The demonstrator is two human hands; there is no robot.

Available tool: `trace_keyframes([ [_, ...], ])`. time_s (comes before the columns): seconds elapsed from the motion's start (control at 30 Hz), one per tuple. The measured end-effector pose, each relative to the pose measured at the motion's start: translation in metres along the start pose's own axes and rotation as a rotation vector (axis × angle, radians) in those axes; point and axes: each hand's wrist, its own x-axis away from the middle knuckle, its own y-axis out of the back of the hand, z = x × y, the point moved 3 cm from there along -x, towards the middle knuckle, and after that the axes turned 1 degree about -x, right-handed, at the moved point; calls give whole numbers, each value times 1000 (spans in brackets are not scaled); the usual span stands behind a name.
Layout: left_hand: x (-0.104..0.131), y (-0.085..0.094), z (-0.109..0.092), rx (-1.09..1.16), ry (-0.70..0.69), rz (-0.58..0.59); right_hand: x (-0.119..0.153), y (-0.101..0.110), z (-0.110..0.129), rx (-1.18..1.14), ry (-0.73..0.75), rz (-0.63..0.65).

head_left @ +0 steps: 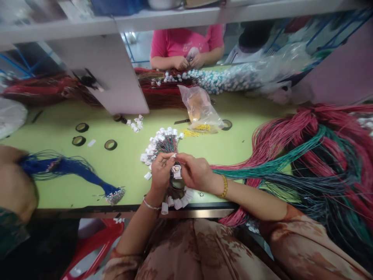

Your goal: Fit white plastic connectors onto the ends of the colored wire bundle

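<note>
My left hand [161,173] and my right hand [196,172] meet above the green table, both with fingers pinched. A small white connector [174,155] shows between their fingertips; any wire in the right fingers is too small to make out. Just beyond the hands, a bunch of thin dark, green and red wires [168,144] fans out, tipped with white connectors [151,146]. More white connectors [178,203] lie in an arc at the table's front edge, below the hands. A white tag with a printed picture [176,171] sits between my hands, partly covered.
Long red, green and black wires [271,165] spread over the right side. A plastic bag [199,107] stands behind yellow bits [190,133]. Tape rolls [110,145] and a blue wire bundle [78,171] lie left, near another person's arm [17,182]. Opposite, a person in pink [188,42] works.
</note>
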Motion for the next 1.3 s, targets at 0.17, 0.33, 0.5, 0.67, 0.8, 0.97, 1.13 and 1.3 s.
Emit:
trace_keyframes([
  [0.17,0,-3,-2,-24,-27,-59,1,2,-1,-148,3,75],
  [0.33,0,-9,-3,35,33,-2,-25,29,-25,-474,-261,6],
  [0.5,-1,-9,-6,93,66,24,-34,41,-44,-642,-378,-84],
  [0.67,-2,-9,-5,110,84,18,-26,40,-48,-748,-448,-67],
  [0.8,-2,-10,-6,122,62,-3,-14,34,-32,-806,-440,81],
  [0.97,0,-12,-8,69,6,-23,2,12,-6,-690,-454,259],
  [1.13,2,-10,-2,-48,-77,4,2,-8,-6,-653,-459,207],
  [1.3,2,-6,2,-118,-138,46,1,-9,-17,-763,-442,25],
])
